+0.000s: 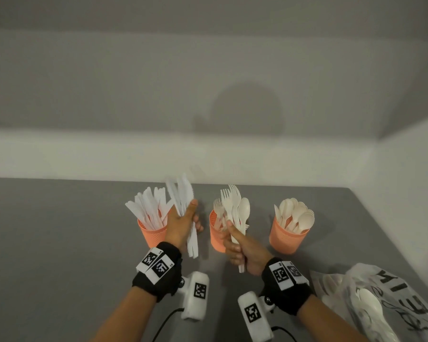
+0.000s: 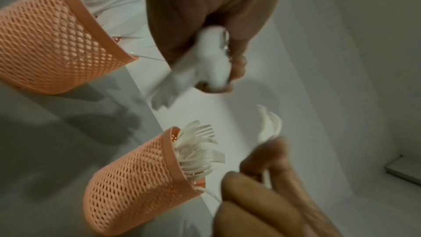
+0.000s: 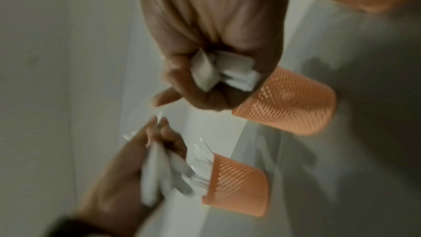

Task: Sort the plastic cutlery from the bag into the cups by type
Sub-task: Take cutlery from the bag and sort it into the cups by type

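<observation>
Gripping a knife bundle (image 1: 183,213) in left hand (image 1: 179,224), right hand (image 1: 242,248) clutching forks and spoon (image 1: 235,213)

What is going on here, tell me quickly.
A person is sorting plastic cutlery into three orange cups. The left hand grips a bunch of knives beside the knife cup. The right hand grips forks and at least one spoon in front of the fork cup. The spoon cup stands to the right, and the bag still holds some cutlery.
</observation>
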Demonstrator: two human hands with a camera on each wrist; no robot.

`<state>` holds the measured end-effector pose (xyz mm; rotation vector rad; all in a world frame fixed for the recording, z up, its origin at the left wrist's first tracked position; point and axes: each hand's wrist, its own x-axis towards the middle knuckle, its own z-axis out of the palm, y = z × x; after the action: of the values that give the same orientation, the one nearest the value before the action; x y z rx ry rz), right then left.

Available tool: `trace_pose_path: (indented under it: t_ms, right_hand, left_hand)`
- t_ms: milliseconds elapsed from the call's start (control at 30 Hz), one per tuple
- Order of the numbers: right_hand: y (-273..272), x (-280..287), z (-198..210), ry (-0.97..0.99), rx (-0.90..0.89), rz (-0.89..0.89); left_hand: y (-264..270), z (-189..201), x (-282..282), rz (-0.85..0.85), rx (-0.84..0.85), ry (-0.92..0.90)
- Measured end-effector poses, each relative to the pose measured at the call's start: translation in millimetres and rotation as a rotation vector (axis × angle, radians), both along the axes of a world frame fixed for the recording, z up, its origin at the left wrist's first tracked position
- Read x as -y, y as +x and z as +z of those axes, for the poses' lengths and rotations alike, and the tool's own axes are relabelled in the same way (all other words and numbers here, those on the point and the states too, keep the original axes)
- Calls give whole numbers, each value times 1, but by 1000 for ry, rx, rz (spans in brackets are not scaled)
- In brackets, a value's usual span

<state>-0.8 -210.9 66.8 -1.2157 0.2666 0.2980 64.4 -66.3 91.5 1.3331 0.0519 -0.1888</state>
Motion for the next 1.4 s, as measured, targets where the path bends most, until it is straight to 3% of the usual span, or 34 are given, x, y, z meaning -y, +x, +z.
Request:
trace_pose_path:
  t_ms: [100, 200, 267, 367, 500, 567, 700, 800, 933, 1133, 1267, 1400]
  right_hand:
    - [-2, -1, 7, 242, -63, 137]
    - [-2, -7, 9, 314, -51, 330]
    - [-3, -12, 10, 332, -43, 439]
    - [-4, -19, 15, 296, -57, 441]
    - [0, -21, 15, -173, -8, 248]
    - [0, -24, 15, -294, 62, 180]
    - [-1, -30, 14, -167, 69, -6]
    - [1, -26, 15, 4, 22, -9]
    - [2, -17, 14, 108, 38, 6]
    - [-1, -16, 13, 49, 25, 14]
    - [-2, -24, 15, -114, -28, 10]
    - [-1, -29, 14, -329, 21, -40]
  left_hand:
    - [-7, 1, -2, -278, 41, 98]
    - [-17, 6, 3, -491, 42, 86]
    - [-19, 8, 8, -545, 62, 129]
    - [-18, 9, 12, -453, 18, 184]
    - [-14, 13, 15, -241, -16, 287]
    - [-12, 13, 19, -169, -4, 339]
    - [-14, 16, 23, -196, 44, 265]
    - [-17, 16, 18, -200, 50, 183]
    - [-21, 15, 15, -210, 23, 228]
    - [-22, 21, 15, -80, 47, 54]
    - [-15, 18, 20, 34, 180, 257]
    - [-20, 19, 30, -13, 304, 366]
